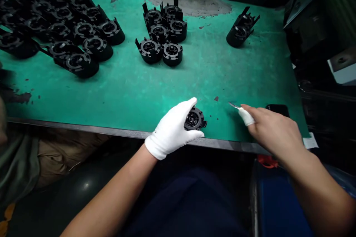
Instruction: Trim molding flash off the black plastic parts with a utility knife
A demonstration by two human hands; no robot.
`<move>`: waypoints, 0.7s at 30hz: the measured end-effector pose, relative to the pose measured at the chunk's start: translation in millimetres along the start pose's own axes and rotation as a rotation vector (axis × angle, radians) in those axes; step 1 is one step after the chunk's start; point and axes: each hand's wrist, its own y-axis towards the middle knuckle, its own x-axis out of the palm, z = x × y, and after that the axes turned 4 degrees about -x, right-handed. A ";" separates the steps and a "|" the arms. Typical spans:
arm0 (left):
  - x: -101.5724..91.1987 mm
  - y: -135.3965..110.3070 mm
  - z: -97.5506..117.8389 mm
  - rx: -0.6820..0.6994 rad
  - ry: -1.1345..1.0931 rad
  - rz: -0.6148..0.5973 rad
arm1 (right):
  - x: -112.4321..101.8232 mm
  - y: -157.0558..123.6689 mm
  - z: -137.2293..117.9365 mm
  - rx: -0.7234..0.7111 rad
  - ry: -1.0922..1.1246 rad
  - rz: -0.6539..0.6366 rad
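Note:
My left hand [175,127], in a white glove, is wrapped round a round black plastic housing [194,119] near the table's front edge. The housing's ringed face is turned up, and part of its side is hidden by the glove. To the right, my right hand [274,129] grips a small knife [234,105], its thin pointed blade sticking out to the left past a white cover on the thumb. The blade is apart from the housing. The knife's handle is hidden in the fingers.
Similar black housings [158,33] stand in a group at the table's back middle, with a pair [239,31] at the back right. Many more [80,63] crowd the left side. A dark flat object [278,109] lies beyond my right hand on the green table [125,89]. Another person's clothing [55,152] shows at left.

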 end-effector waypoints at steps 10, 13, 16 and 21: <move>-105.3 6.5 -39.1 -0.013 0.154 0.157 | 2.3 9.0 -12.8 -0.185 0.530 0.001; -72.1 -5.2 -32.4 -0.072 -0.007 0.216 | -1.8 20.7 -35.8 -0.317 0.509 -0.023; -30.6 -8.7 -28.3 -0.112 -0.057 0.207 | -7.5 33.5 -60.5 -0.404 0.359 -0.061; -9.4 -4.8 -29.2 -0.134 -0.038 0.243 | -8.1 56.0 -54.4 -0.392 0.133 -0.045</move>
